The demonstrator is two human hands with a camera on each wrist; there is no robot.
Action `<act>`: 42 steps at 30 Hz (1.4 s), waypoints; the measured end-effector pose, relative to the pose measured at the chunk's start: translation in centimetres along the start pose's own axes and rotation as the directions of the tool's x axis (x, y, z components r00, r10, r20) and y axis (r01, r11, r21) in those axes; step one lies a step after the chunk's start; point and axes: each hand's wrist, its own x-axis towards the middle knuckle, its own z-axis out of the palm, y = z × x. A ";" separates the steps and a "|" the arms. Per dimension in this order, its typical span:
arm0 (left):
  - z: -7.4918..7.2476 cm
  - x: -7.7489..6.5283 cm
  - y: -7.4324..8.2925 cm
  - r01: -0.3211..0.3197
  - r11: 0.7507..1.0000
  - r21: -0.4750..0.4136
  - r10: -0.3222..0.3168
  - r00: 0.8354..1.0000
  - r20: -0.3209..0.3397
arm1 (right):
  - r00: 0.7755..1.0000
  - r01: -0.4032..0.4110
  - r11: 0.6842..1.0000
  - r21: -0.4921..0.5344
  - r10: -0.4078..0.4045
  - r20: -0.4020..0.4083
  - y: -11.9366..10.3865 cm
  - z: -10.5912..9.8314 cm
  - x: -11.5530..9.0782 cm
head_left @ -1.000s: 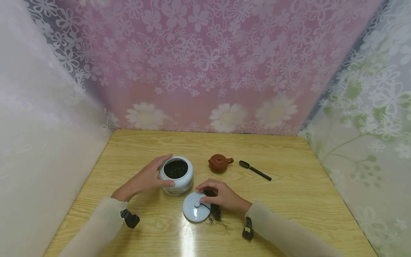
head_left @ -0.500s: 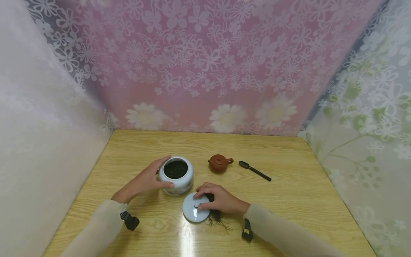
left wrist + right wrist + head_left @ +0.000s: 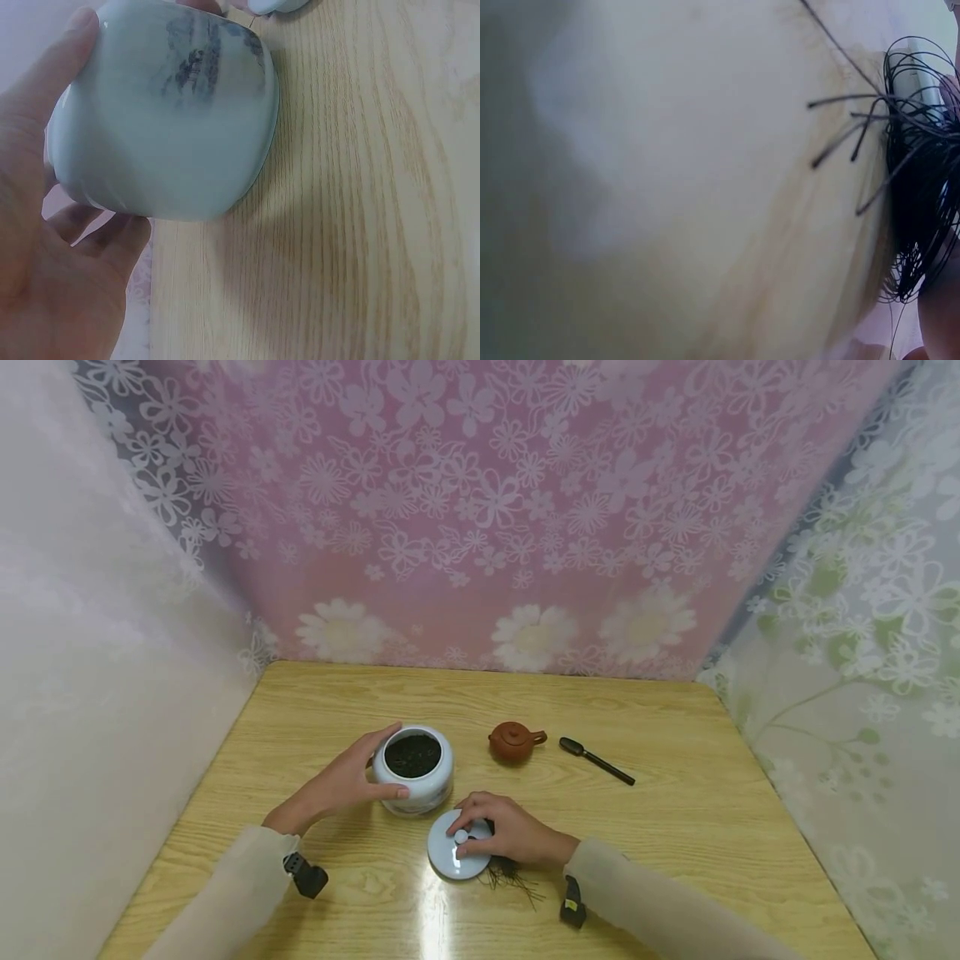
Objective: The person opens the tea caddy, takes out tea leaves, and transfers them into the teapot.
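Note:
In the head view a white porcelain jar (image 3: 420,793) stands upright and uncovered, filled with dark loose leaves (image 3: 412,755). My left hand (image 3: 352,777) grips its left side, thumb in front and fingers behind; the left wrist view shows a blue-grey painted scene on the jar wall (image 3: 165,127). To the right, a round white lid (image 3: 444,858) lies on the table, knob up. My right hand (image 3: 513,831) reaches over the lid's right side, its thumb and fingers curled around the knob (image 3: 461,837). A black cord tassel (image 3: 922,180) lies under that hand, partly hidden.
On the wood-grain table (image 3: 675,860), a small brown teapot (image 3: 512,742) stands behind the right hand, handle to the right. Farther right lies a black brush-like tool with a long handle (image 3: 600,763). Floral cloth (image 3: 480,510) hangs behind and at both sides.
My right hand has moved slightly left and toward me over the lid, and its fingers have come around the knob. My left hand keeps its grip on the jar.

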 end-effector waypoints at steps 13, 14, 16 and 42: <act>-0.1 -0.1 0.0 0.004 1.000 -0.006 -0.004 1.000 -0.002 | 0.996 0.064 0.998 -0.011 -0.065 -0.055 0.2 -0.7 -0.3; -0.1 -0.1 0.0 0.006 1.000 -0.006 -0.006 1.000 -0.003 | 0.995 0.074 0.997 -0.009 -0.074 -0.068 0.1 -1.0 -0.4; -0.1 -0.1 0.0 0.009 1.000 -0.003 -0.009 1.000 -0.004 | 0.992 0.086 0.996 -0.014 -0.087 -0.095 0.1 -1.5 -0.5; -0.1 -0.3 -0.1 0.012 1.000 0.014 -0.012 1.000 -0.009 | 0.927 0.137 0.969 0.205 -0.053 -0.372 -2.6 -6.5 2.8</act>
